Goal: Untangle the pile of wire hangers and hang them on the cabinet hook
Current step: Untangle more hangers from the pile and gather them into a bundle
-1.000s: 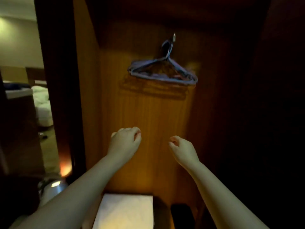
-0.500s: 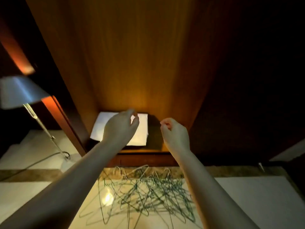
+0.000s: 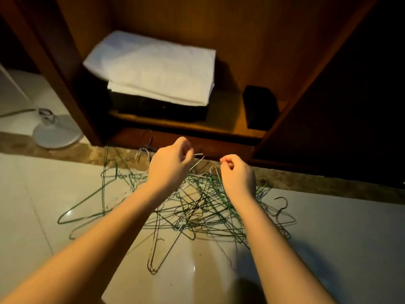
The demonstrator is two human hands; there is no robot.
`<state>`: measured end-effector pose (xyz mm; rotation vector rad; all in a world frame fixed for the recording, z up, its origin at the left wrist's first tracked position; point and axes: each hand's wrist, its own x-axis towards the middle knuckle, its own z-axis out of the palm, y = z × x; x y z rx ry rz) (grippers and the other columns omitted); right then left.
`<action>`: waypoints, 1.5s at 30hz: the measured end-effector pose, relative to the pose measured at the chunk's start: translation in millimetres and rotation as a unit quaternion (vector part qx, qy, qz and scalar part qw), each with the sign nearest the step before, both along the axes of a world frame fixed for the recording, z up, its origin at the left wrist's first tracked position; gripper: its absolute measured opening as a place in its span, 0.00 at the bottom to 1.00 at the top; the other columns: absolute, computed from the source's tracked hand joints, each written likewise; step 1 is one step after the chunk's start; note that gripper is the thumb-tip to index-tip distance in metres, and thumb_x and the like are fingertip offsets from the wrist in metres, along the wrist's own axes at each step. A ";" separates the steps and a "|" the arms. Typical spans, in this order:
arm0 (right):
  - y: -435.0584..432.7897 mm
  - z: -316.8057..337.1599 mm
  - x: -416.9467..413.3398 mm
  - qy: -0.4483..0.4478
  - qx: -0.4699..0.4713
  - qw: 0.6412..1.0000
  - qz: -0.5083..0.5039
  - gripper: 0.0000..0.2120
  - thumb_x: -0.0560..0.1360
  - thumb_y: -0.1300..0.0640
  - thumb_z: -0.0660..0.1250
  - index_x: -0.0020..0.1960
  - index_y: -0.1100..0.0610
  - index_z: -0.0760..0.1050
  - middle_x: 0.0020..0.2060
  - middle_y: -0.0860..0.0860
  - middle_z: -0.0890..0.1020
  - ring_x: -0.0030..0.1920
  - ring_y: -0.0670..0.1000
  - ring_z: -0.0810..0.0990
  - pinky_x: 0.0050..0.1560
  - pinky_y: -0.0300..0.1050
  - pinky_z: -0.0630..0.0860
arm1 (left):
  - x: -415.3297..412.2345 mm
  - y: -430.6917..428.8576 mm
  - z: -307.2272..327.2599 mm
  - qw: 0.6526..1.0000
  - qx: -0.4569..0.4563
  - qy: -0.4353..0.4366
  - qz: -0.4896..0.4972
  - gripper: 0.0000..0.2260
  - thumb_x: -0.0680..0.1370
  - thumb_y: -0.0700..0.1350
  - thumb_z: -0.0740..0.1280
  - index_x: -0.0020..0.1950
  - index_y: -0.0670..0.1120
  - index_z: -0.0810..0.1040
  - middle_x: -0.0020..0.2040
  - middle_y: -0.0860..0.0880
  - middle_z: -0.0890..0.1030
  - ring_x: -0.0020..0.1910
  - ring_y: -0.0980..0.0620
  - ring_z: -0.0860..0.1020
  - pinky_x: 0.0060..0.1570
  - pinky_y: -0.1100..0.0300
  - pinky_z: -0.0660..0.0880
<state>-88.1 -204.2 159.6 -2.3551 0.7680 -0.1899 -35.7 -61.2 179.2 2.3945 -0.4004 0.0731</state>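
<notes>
Your L hand (image 3: 169, 170) hung over the pile of wire hangers (image 3: 197, 207) w/ its fingers (image 3: 185, 150) curled in. A pale wire hook (image 3: 198, 160) poked out just past the fingertips, and I couldn't tell whether you pinched it or it merely lay behind them. Your R hand (image 3: 237, 177) sat just beside it, fingers (image 3: 228, 161) curled, thumb tip against forefinger tip, nothing visibly in them.

The pile lay on the glossy floor tile (image 3: 328, 249) right under both sets of fingers, spreading to either side and back toward your elbows. It was a flat, knotted heap of thin hangers, mostly dark green, some pale grey or white, w/ triangles and hooks crossed every way; too tangled to count. 1 green hanger (image 3: 103, 194) stuck out well left of your L fingers, only its inner end caught in the heap. 1 pale hanger (image 3: 162, 249) pointed back along your L forearm. 1 dark hook (image 3: 282, 204) curled up at the edge, right of your R fingers.

Beyond the fingertips ran a brown stone strip (image 3: 317, 183), then the open wooden cabinet (image 3: 241, 40). On its bottom shelf, ahead and left of your fingers, a folded white cloth (image 3: 153, 66) lay atop a dark box (image 3: 157, 110); ahead and right stood a small black box (image 3: 259, 106). Far left sat a round grey lamp base (image 3: 57, 132).
</notes>
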 end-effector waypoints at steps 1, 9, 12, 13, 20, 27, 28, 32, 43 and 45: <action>3.5 -19.5 1.3 0.006 -0.005 1.000 0.006 0.09 0.77 0.53 0.58 0.49 0.49 0.77 0.43 0.49 0.82 0.40 0.52 0.78 0.38 0.44 0.74 | -0.3 1.8 -18.5 1.000 0.001 0.004 -0.003 0.06 0.78 0.47 0.60 0.49 0.46 0.74 0.35 0.49 0.75 0.39 0.44 0.76 0.35 0.57 0.62; 4.3 -104.8 -3.2 0.036 -0.002 0.998 0.052 0.08 0.77 0.55 0.59 0.47 0.49 0.77 0.37 0.48 0.80 0.33 0.51 0.75 0.30 0.40 0.65 | 13.7 28.2 -82.4 0.999 0.040 0.022 -0.001 0.07 0.79 0.48 0.58 0.50 0.47 0.74 0.40 0.47 0.80 0.38 0.48 0.76 0.35 0.57 0.68; -13.3 -138.8 -15.0 0.087 -0.008 0.993 0.081 0.08 0.77 0.57 0.59 0.48 0.50 0.77 0.37 0.50 0.80 0.31 0.51 0.74 0.28 0.40 0.66 | 3.2 31.9 -97.1 0.995 0.084 0.037 -0.029 0.07 0.79 0.48 0.59 0.54 0.47 0.72 0.42 0.48 0.80 0.37 0.48 0.76 0.34 0.58 0.68; -19.6 -153.0 -19.7 0.113 -0.008 0.990 0.086 0.08 0.76 0.57 0.59 0.49 0.51 0.77 0.38 0.52 0.81 0.34 0.52 0.75 0.31 0.42 0.69 | -0.8 28.7 -102.2 0.993 0.097 0.043 -0.044 0.08 0.79 0.48 0.59 0.55 0.47 0.70 0.42 0.48 0.79 0.36 0.48 0.76 0.33 0.58 0.67; -69.1 -232.0 -71.0 0.227 -0.013 0.972 0.059 0.13 0.75 0.56 0.60 0.59 0.55 0.73 0.58 0.58 0.77 0.56 0.59 0.75 0.52 0.46 0.72 | -44.1 -16.2 -140.8 0.971 -0.013 0.232 -0.050 0.10 0.78 0.46 0.62 0.58 0.46 0.69 0.42 0.45 0.80 0.38 0.46 0.79 0.42 0.52 0.77; -136.6 -226.2 -89.6 0.295 -0.217 0.895 0.253 0.16 0.76 0.57 0.57 0.62 0.55 0.71 0.59 0.55 0.76 0.57 0.57 0.75 0.54 0.48 0.71 | -65.6 -21.0 -159.9 0.966 0.003 0.258 -0.037 0.07 0.79 0.43 0.61 0.55 0.44 0.73 0.45 0.42 0.79 0.41 0.46 0.79 0.39 0.55 0.77; -142.3 -224.8 -88.0 0.295 -0.216 0.892 0.266 0.16 0.76 0.57 0.57 0.63 0.55 0.71 0.60 0.56 0.76 0.58 0.58 0.75 0.54 0.48 0.72 | -67.8 -23.2 -160.3 0.966 0.023 0.252 -0.046 0.07 0.79 0.44 0.60 0.55 0.44 0.74 0.44 0.43 0.79 0.41 0.46 0.79 0.39 0.55 0.77; -158.1 -231.2 -77.0 0.300 -0.194 0.894 0.271 0.18 0.76 0.55 0.58 0.64 0.57 0.69 0.61 0.57 0.74 0.59 0.59 0.74 0.57 0.50 0.73 | -80.1 -36.1 -165.8 0.960 0.085 0.251 -0.095 0.06 0.79 0.45 0.60 0.54 0.46 0.74 0.42 0.47 0.79 0.43 0.45 0.79 0.46 0.51 0.77; -179.3 -263.0 -52.2 0.268 -0.075 0.945 0.174 0.22 0.77 0.53 0.61 0.70 0.54 0.64 0.66 0.56 0.71 0.64 0.58 0.71 0.62 0.49 0.71 | -78.1 -51.5 -226.1 0.957 0.130 0.240 -0.095 0.11 0.78 0.45 0.63 0.60 0.47 0.72 0.48 0.48 0.79 0.46 0.48 0.77 0.42 0.58 0.69; -175.6 -265.8 -52.8 0.246 -0.063 0.948 0.193 0.18 0.76 0.54 0.63 0.65 0.53 0.69 0.61 0.55 0.75 0.58 0.56 0.75 0.53 0.45 0.73 | -72.2 -51.5 -237.3 0.960 0.131 0.232 -0.083 0.13 0.77 0.46 0.64 0.61 0.47 0.71 0.54 0.46 0.78 0.49 0.48 0.76 0.45 0.59 0.69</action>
